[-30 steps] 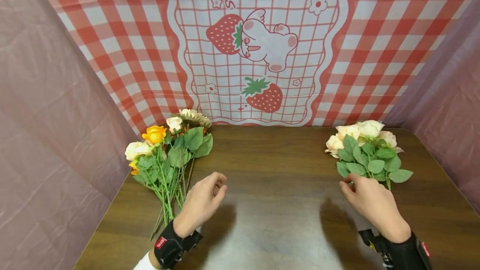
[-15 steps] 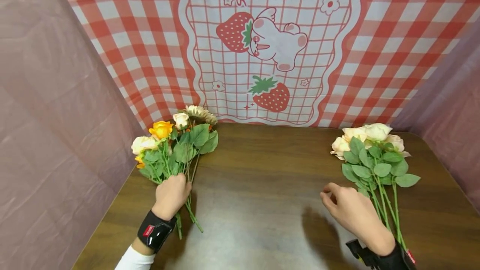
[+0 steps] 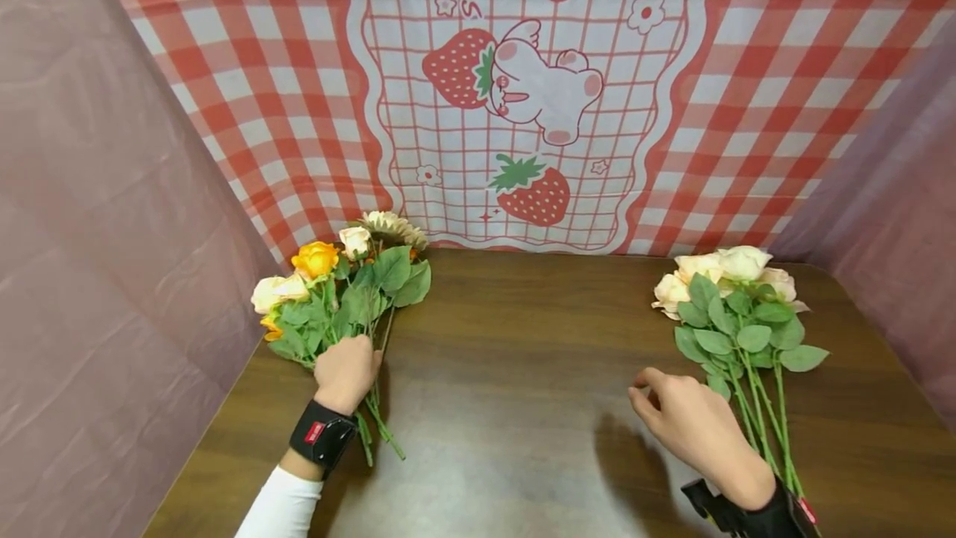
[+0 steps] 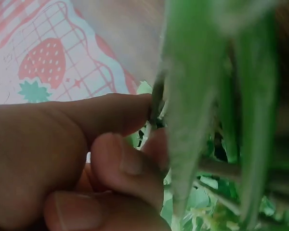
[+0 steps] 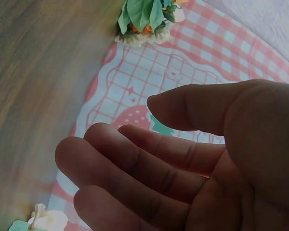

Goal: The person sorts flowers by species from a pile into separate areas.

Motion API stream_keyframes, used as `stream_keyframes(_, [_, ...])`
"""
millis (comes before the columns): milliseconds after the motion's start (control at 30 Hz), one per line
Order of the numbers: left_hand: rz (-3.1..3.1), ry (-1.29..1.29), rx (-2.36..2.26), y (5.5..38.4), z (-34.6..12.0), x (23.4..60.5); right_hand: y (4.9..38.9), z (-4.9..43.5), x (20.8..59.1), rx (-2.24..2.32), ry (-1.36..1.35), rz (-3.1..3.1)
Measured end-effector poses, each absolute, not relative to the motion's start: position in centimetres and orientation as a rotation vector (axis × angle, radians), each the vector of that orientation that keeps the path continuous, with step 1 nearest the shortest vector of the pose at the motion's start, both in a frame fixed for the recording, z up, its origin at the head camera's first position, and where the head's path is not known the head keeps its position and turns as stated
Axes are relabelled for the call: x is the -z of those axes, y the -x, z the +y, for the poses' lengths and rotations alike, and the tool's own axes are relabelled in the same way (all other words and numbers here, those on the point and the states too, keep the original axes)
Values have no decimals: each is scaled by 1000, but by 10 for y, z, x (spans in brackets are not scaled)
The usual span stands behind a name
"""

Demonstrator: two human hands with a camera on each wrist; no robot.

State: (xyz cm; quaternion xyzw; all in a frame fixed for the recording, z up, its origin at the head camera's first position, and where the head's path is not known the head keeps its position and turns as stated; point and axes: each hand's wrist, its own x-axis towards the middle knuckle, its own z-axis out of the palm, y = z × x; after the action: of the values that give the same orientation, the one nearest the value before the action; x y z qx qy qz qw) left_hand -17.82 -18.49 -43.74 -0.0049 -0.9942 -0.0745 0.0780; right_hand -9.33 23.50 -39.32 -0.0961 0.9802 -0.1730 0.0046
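At the left lies a mixed bunch of flowers [image 3: 362, 305] with orange, cream and pale blooms and green leaves. My left hand [image 3: 347, 372] is over its stems, fingers curled. The left wrist view has the thumb and fingers [image 4: 120, 159] closed on a thin dark stem [image 4: 157, 94], while thick green stems [image 4: 192, 96] blur the foreground. My right hand [image 3: 695, 422] hovers above the table with loosely bent fingers and holds nothing; the thumb stands apart in the right wrist view. Just right of it lies a bunch of cream roses [image 3: 743, 264], its stems [image 3: 765, 422] toward me.
The brown wooden table [image 3: 508, 339] meets a red-and-white checked strawberry cloth [image 3: 538, 106] hanging at the back. Pinkish drapes [image 3: 134, 231] enclose the left and right sides. Both bunches have their blooms toward the back cloth.
My left hand has moved left from beside the mixed bunch onto its stems and curled round there. My right hand has drawn left, away from the cream roses, uncovering their stems.
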Motion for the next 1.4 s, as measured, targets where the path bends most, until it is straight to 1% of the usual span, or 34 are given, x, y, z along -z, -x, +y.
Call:
stream_keyframes(133, [-3005, 6, 278, 177, -186, 439, 94, 233, 394, 554, 311, 3081])
stream_keyframes(433, [-2972, 130, 507, 176, -184, 434, 95, 235, 395, 554, 312, 3107])
stream_keyframes(600, [-2922, 214, 582, 173, -182, 425, 95, 233, 395, 566, 313, 3084])
stream_keyframes(933, [-2942, 222, 748, 157, -168, 398, 94, 230, 396, 557, 336, 3089])
stream_keyframes(1233, [-2742, 440, 835, 139, -142, 382, 90, 219, 398, 628, 387, 3079])
stream_keyframes(1400, [-2644, 582, 934, 128, -121, 379, 87, 208, 401, 801, 472, 3057])
